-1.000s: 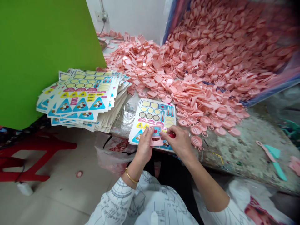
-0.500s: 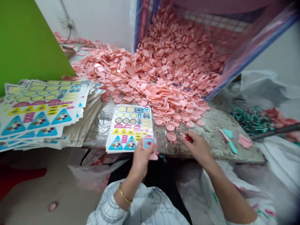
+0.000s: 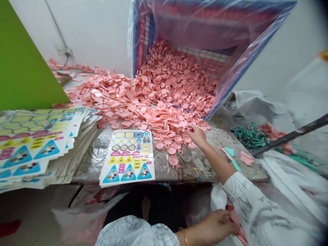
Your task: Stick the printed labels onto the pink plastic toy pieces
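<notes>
"Right hand (image 3: 197, 136)?"

"At heaped pink plastic pieces (image 3: 164, 118), on mottled grey worktop (image 3: 186, 172); fingers bent, grip unclear."

"Left hand (image 3: 216, 227)?"

"Low, by white plastic bag (image 3: 217, 198); fingers curled; cannot tell if clamped on anything."

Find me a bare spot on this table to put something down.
Mostly bare table shows between the round pink pieces and teal knife-shaped piece, partly beneath your right forearm; a narrower strip separates the left sheet stack from the front sheets. The pink heap crowds the back.
</notes>
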`<state>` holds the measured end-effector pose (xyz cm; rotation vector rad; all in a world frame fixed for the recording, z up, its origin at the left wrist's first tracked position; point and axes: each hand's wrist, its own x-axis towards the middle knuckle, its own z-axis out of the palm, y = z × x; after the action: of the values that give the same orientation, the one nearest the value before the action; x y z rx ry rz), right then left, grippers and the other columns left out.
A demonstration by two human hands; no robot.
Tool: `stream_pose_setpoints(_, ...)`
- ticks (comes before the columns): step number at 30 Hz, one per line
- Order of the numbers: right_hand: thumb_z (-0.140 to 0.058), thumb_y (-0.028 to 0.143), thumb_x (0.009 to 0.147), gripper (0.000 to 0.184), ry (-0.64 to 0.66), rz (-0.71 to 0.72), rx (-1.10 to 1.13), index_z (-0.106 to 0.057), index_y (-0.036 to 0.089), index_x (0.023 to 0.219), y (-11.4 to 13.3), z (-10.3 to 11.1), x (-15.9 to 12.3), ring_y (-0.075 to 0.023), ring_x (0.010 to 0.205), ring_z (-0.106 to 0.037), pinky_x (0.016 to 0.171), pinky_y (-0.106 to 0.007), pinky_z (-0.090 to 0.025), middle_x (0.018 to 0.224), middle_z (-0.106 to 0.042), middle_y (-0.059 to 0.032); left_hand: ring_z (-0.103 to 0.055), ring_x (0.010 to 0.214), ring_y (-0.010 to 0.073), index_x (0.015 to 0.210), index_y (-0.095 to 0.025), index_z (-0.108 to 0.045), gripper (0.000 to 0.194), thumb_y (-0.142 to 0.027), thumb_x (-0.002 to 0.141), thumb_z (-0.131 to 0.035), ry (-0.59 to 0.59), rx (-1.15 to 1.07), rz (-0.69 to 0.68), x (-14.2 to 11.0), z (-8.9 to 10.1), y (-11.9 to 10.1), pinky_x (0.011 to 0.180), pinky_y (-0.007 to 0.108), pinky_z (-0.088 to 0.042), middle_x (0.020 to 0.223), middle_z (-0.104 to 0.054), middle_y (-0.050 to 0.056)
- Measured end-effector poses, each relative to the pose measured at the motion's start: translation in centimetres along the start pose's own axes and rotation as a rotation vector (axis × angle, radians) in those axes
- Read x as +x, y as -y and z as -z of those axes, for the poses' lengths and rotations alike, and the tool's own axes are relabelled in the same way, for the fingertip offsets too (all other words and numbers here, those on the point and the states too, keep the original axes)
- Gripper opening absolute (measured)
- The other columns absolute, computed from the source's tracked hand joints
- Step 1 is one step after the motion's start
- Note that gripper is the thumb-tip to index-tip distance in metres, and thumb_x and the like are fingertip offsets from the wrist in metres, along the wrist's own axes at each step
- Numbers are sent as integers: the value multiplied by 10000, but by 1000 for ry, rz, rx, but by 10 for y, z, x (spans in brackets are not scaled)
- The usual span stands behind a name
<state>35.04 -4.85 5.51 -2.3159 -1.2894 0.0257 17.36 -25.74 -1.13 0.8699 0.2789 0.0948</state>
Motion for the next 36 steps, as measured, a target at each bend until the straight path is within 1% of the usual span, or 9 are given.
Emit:
stream_pose_setpoints(6, -559, 234, 840, 357, -58, 136, -185, -703, 237, 1167, 25, -46, 18, -205, 846, -590, 638, -284, -358, 1122, -619, -104, -687, 824, 210, 1020, -179, -662, 508, -515, 652, -760, -338, 0, 97, -65, 68, -12, 844, 374, -477, 949, -703, 90)
stream_pose_setpoints(11, -632, 353, 806, 239, -44, 97, 89, -713, 195, 965, 32, -25, 18, -187, 799, -551, 620, -274, -347, 988, -616, -63, -702, 935, 232, 1103, -156, -640, 512, -525, 755, -709, -448, -20, -65, -125, 100, -79, 894, 358, -483, 1089, -710, 142)
stream_pose_setpoints(16, -724, 437, 730, 279, 587, 148, 592, -663, 181, 823, 69, 20, -3, -143, 688, -518, 635, -265, -386, 763, -618, -11, -672, 1047, 252, 1175, -183, -639, 470, -493, 822, -655, -837, 122, -443, -151, 131, -164, 972, 380, -470, 1163, -701, 113)
stream_pose_setpoints(18, -760, 431, 699, 296, 822, 197, 659, -669, 183, 833, 95, 26, -18, -142, 711, -540, 662, -264, -408, 793, -641, -12, -644, 1102, 256, 1148, -194, -670, 443, -432, 778, -719, -933, 218, -473, -152, 142, -187, 973, 353, -459, 1163, -707, 99)
stream_pose_setpoints(24, -755, 444, 709, 328, 1175, 402, 698, -676, 177, 882, 155, -7, -72, -141, 744, -564, 685, -252, -423, 798, -647, 11, -711, 838, 244, 922, -133, -729, 346, -320, 645, -819, -570, 78, -209, -150, 164, -182, 825, 334, -516, 868, -750, 103)
stream_pose_setpoints(26, -707, 477, 752, 339, 1117, 424, 724, -670, 179, 910, 162, -27, -78, -146, 764, -572, 696, -253, -427, 819, -650, 9, -715, 755, 228, 876, -126, -715, 285, -288, 656, -798, -568, -49, -195, -150, 170, -172, 785, 329, -532, 806, -743, 104)
stream_pose_setpoints(29, -547, 462, 881, 309, 767, 350, 670, -660, 176, 911, 164, -61, -70, -158, 821, -589, 736, -259, -430, 862, -663, -13, -711, 693, 219, 923, -139, -681, 266, -234, 685, -750, -753, -190, -288, -148, 181, -167, 708, 319, -550, 784, -741, 103)
stream_pose_setpoints(33, -463, 319, 943, 244, 338, 186, 230, -659, 193, 1019, 165, -102, -50, -186, 899, -604, 738, -270, -410, 982, -687, -51, -725, 809, 234, 980, -152, -642, 265, -177, 718, -676, -887, -303, -467, -131, 198, -174, 719, 318, -564, 902, -747, 120)
stream_pose_setpoints(36, -416, 302, 973, 278, 224, 162, -34, -652, 209, 1088, 165, -122, -46, -212, 954, -607, 735, -287, -399, 1092, -673, -81, -719, 851, 229, 983, -143, -633, 265, -145, 718, -635, -913, -341, -521, -114, 209, -174, 706, 307, -562, 965, -738, 124)
